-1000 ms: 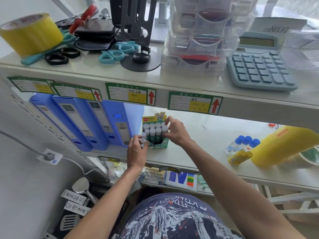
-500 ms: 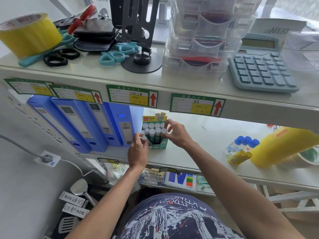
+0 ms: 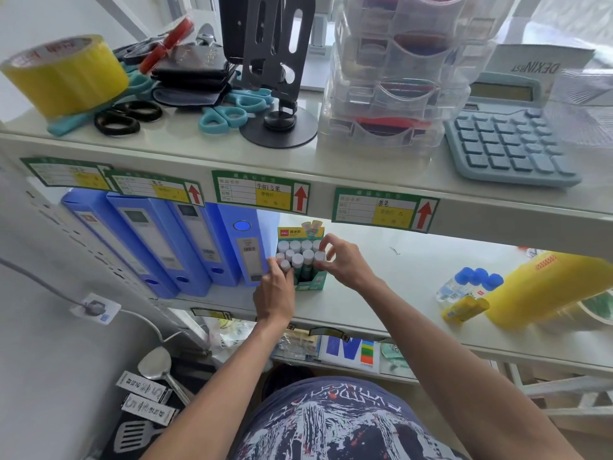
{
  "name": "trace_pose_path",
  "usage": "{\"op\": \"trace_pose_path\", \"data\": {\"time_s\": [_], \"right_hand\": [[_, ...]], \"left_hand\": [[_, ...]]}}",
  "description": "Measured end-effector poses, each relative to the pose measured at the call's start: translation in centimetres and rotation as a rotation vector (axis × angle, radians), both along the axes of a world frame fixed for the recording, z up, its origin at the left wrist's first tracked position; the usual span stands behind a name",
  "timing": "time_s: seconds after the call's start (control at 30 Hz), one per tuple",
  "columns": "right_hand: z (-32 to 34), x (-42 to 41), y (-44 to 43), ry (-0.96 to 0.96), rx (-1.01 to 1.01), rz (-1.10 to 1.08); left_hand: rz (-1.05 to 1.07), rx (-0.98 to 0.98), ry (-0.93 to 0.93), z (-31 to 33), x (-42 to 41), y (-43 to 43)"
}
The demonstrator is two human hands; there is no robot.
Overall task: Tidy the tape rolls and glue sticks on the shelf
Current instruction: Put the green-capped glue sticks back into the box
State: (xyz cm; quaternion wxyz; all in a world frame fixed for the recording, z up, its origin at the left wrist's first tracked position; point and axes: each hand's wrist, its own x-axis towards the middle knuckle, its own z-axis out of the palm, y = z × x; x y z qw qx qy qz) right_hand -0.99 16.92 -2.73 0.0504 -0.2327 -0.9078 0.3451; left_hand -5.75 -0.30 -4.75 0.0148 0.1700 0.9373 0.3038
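A green display box (image 3: 311, 283) full of white-capped glue sticks (image 3: 298, 257) stands on the middle shelf (image 3: 398, 293), right of the blue binders. My left hand (image 3: 275, 290) pinches a glue stick at the box's front left corner. My right hand (image 3: 341, 263) grips a white-capped glue stick at the box's right side. A yellow tape roll (image 3: 64, 74) sits on the top shelf at the far left. A big yellow tape roll (image 3: 544, 290) lies at the right of the middle shelf, with blue-capped glue bottles (image 3: 471, 282) and a yellow glue stick (image 3: 464, 308) beside it.
Blue binders (image 3: 185, 244) stand left of the box. The top shelf carries scissors (image 3: 232, 111), a black stand (image 3: 275, 78), clear stacked drawers (image 3: 391, 81) and a blue calculator (image 3: 510, 144). Another tape roll (image 3: 600, 307) peeks in at the right edge.
Both hands have shifted slightly up and closer onto the sticks in the box; my left hand now pinches a front-corner stick. The box has stayed in place.
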Motion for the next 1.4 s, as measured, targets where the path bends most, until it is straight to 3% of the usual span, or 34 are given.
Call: {"op": "trace_pose_path", "data": {"time_s": [0.33,0.67,1.0,1.4], "right_hand": [[0.1,0.1,0.1,-0.03,-0.052,-0.017],[-1.8,1.8,-1.4,-0.031,-0.187,-0.044],[-5.9,0.8,-3.0,-0.216,-0.184,-0.12],[-4.6,3.8,-2.4,-0.065,-0.157,-0.249]], "left_hand": [[-0.095,-0.031,0.107,1.7,-0.8,0.6],[-0.172,-0.347,-0.006,1.5,-1.9,0.3],[-0.078,-0.387,-0.072,0.1,-1.4,-0.7],[-0.125,-0.148,-0.285,-2.1,-0.7,2.3]]}}
